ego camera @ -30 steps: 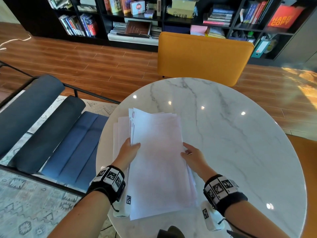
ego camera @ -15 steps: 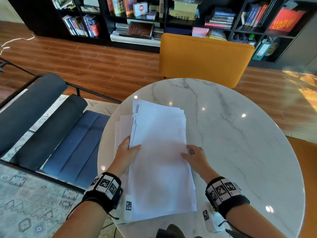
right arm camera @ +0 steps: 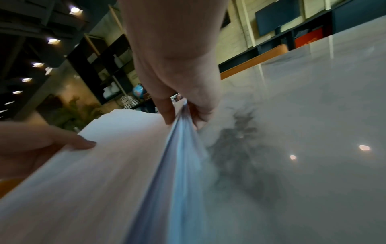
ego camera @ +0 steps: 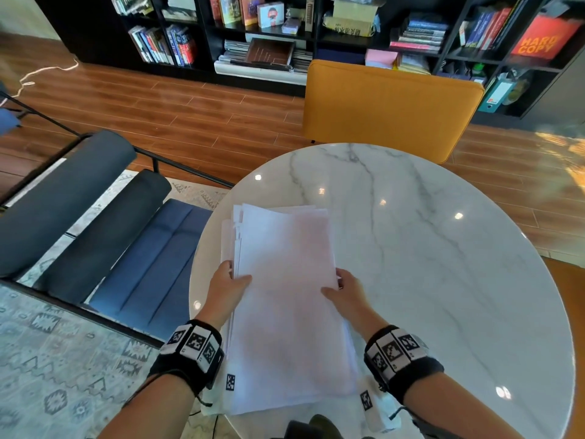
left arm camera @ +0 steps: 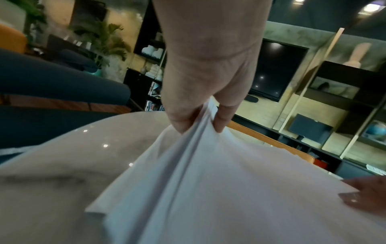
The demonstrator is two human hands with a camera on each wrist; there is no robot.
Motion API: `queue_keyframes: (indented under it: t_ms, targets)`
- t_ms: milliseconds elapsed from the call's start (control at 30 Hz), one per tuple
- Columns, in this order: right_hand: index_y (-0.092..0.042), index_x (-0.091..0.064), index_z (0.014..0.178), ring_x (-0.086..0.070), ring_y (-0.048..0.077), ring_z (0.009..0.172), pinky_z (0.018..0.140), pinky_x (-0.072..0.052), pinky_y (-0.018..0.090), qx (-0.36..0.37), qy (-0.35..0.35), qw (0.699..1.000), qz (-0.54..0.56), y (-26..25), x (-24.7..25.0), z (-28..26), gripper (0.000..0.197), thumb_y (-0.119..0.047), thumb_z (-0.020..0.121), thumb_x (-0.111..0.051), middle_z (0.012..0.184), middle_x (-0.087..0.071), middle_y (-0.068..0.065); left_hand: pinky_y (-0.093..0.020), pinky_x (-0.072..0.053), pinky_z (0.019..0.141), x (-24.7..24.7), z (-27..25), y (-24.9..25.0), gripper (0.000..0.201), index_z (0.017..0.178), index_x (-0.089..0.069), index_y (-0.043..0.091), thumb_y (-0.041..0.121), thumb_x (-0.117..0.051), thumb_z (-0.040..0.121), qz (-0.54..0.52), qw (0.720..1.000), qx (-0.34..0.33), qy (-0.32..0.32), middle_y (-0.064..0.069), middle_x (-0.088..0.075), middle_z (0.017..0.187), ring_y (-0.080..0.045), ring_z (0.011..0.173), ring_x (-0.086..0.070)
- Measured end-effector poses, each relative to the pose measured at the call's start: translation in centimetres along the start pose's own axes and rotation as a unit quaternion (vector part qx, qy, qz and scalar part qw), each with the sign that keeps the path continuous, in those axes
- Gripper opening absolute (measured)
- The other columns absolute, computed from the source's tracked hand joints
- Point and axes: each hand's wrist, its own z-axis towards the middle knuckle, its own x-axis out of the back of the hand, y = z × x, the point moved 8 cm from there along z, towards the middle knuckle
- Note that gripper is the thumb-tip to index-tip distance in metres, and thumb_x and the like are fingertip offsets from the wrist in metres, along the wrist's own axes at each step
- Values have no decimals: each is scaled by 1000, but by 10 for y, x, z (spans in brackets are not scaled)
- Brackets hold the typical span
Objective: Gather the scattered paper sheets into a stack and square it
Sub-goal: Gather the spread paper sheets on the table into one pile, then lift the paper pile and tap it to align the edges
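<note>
A stack of white paper sheets (ego camera: pixel 288 299) lies lengthwise on the left part of the round marble table (ego camera: pixel 427 264). Its far left edges are still fanned out unevenly. My left hand (ego camera: pixel 232 282) pinches the stack's left edge, thumb on top, fingers beneath, as the left wrist view shows at the paper edge (left arm camera: pixel 200 125). My right hand (ego camera: pixel 340 288) pinches the right edge the same way, thumb on top; the right wrist view shows the layered edge (right arm camera: pixel 179 132) between thumb and fingers. The stack (left arm camera: pixel 229 189) sags a little between both hands.
An orange chair (ego camera: pixel 389 109) stands behind the table. A blue cushioned bench (ego camera: pixel 95 223) runs along the table's left side over a patterned rug (ego camera: pixel 47 375). Black bookshelves (ego camera: pixel 285 30) line the far wall. The table's right half shows bare marble.
Both hands have pulled the stack's sides closer together, and the top sheets now sit more in line. The hands have slid slightly further up the stack's long edges.
</note>
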Motion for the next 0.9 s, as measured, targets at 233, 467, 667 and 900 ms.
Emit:
queue_keyframes:
  t_ms: [233, 467, 667, 900]
  targets:
    - [-13, -62, 118, -57, 33, 109, 96, -49, 40, -14, 26, 986, -165, -18, -2, -1, 43, -27, 77, -60, 125, -54, 12, -37, -50, 81, 19, 9, -19, 43, 114, -60, 4, 25, -62, 76, 158, 980, 77, 91, -12, -49, 119, -34, 100, -56]
    - [-3, -41, 141, -51, 30, 124, 91, -39, 30, -91, 1, 993, 71, -16, 0, 1, 54, -8, 89, -57, 137, -51, 13, -37, -46, 82, 16, 16, -27, 53, 127, -48, 0, 20, -65, 81, 6, 990, 125, 63, -16, -58, 121, -33, 98, -56]
    - [9, -61, 116, -55, 22, 84, 67, -42, 28, -80, -40, 995, 34, -17, -11, 8, 33, -8, 87, -58, 108, -67, 24, -35, -41, 78, 17, 11, -21, 42, 128, -42, 3, 16, -52, 89, 31, 994, 80, 63, -11, -55, 110, -27, 91, -51]
    - [-7, -47, 126, -58, 26, 89, 68, -47, 32, -44, -54, 995, 78, -22, -27, 3, 38, -7, 88, -52, 107, -59, 9, -31, -35, 86, 1, 0, -7, 52, 142, -27, 9, 15, -49, 95, -49, 998, 22, 14, -6, -48, 123, -21, 102, -47]
